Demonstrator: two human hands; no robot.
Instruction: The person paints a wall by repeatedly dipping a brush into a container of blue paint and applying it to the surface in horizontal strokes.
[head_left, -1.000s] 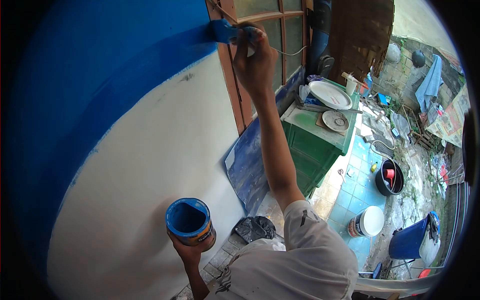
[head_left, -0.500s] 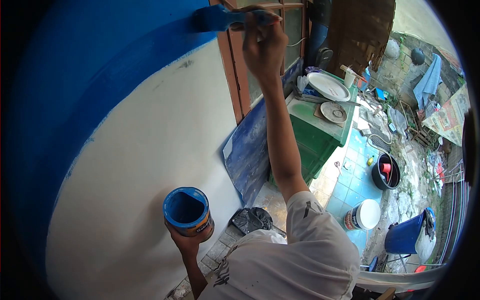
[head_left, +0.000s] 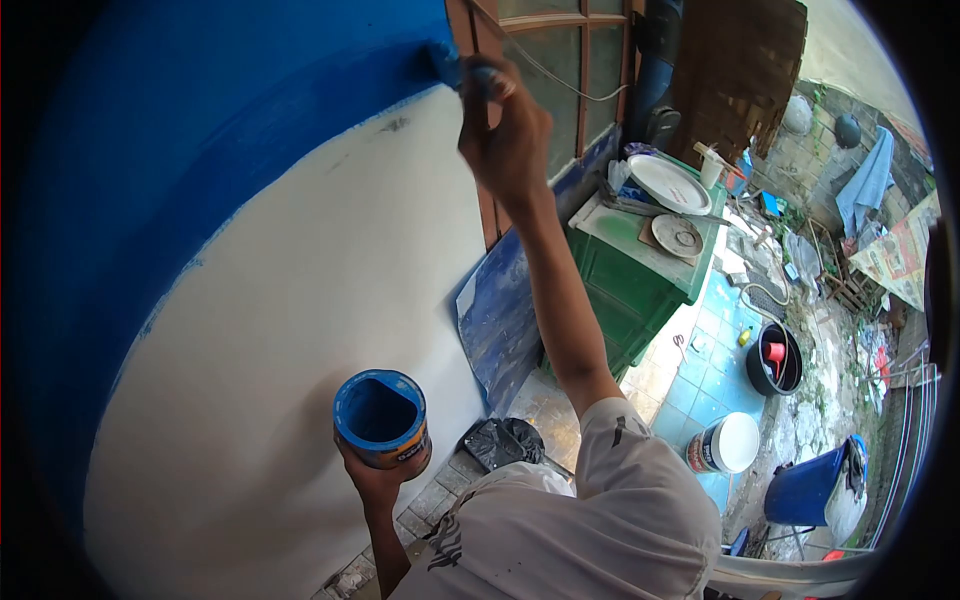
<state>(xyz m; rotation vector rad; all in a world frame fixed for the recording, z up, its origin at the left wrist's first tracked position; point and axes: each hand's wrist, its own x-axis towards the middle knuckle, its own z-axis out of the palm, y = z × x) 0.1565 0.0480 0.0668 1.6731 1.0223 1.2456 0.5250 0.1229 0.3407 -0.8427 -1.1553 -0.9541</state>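
Note:
My right hand (head_left: 505, 130) is closed around the handle of a paintbrush (head_left: 443, 63). The blue bristles meet the wall beside the brown window frame (head_left: 487, 200), at the right end of a darker blue band. Blue paint covers the upper wall (head_left: 250, 60), while the part below is white (head_left: 300, 260). My left hand (head_left: 375, 478) grips a paint can (head_left: 381, 420) from below, low in front of the white part. Blue paint coats the can's rim and inside; how much it holds cannot be made out.
A green cabinet (head_left: 620, 285) with plates on top stands right of my arm. A blue-stained sheet (head_left: 500, 310) leans at the wall's foot, near a black plastic bag (head_left: 505, 440). A white bucket (head_left: 735, 443), a black basin (head_left: 775, 375) and a blue bin (head_left: 800, 490) are further right.
My right hand has come down and slightly left, and the brush now sits right by the window frame. The can in my left hand has hardly moved.

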